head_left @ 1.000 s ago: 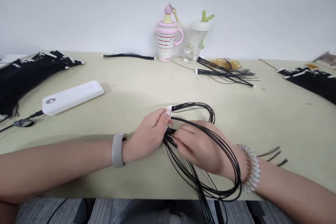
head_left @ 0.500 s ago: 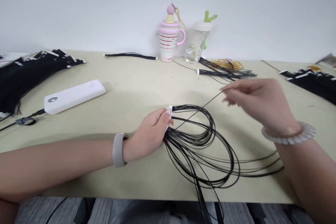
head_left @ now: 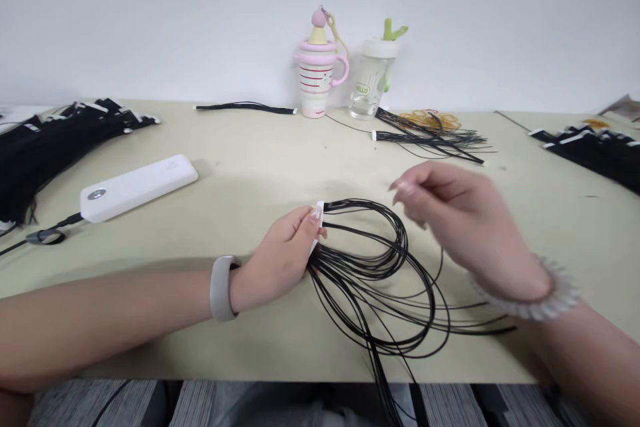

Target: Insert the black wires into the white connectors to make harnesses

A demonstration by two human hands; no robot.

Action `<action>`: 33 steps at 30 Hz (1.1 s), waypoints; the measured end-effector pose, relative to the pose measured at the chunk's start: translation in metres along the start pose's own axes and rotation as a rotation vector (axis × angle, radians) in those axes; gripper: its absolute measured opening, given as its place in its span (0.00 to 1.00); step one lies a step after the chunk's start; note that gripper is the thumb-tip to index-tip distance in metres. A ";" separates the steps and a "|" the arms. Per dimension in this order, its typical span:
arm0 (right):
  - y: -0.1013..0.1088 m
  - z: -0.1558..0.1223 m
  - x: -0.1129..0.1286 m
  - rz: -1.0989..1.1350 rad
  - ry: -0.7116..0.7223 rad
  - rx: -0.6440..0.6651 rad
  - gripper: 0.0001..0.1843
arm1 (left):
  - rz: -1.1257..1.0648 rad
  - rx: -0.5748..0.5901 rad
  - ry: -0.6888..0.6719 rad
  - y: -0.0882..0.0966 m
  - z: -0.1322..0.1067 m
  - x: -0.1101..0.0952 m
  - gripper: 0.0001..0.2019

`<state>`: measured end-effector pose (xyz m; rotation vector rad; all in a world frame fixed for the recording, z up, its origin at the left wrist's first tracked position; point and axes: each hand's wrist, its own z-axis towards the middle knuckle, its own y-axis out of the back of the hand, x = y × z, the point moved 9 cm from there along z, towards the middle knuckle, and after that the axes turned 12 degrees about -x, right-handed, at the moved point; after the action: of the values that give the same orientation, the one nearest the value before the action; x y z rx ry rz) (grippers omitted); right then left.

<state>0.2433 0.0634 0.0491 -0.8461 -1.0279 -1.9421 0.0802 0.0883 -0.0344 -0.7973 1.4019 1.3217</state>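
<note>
The beige table (head_left: pixel 250 167) carries a loose bundle of thin black wires (head_left: pixel 400 280). The bundle loops out to the right from the middle of the table, curves back, and trails off the near edge. Its long axis runs left to right, and the strands fan wider toward the right.

The left hand (head_left: pixel 280 260) lies at the bundle's left end. Its grip is closed, with thumb and fingers pinched on the white connector (head_left: pixel 321 206) where the wires gather.

The right hand (head_left: pixel 465 230) hangs above the loop, to the right of the connector and slightly farther back, apart from the left hand. Its fingertips (head_left: pixel 400 187) point left toward the connector. That hand is blurred, with fingers loosely curled, so I cannot tell whether a strand is pinched between them.

The connector therefore lies to the left of the right hand and a little nearer, with the left hand already on it.
</note>
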 end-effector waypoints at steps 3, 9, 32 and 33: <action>-0.029 -0.019 0.014 -0.260 0.240 0.154 0.10 | 0.003 0.003 -0.001 -0.001 0.000 0.000 0.19; -0.048 -0.026 0.013 -0.393 0.376 0.217 0.10 | 0.033 0.027 -0.093 -0.003 -0.002 -0.008 0.18; -0.054 -0.032 0.013 -0.409 0.433 0.280 0.11 | 0.105 0.128 -0.219 -0.010 -0.009 -0.018 0.15; -0.055 -0.033 0.013 -0.404 0.447 0.275 0.11 | 0.107 0.128 -0.224 -0.010 -0.009 -0.019 0.15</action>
<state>0.1835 0.0518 0.0255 -0.0389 -1.2101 -2.1161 0.0930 0.0748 -0.0207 -0.4796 1.3491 1.3431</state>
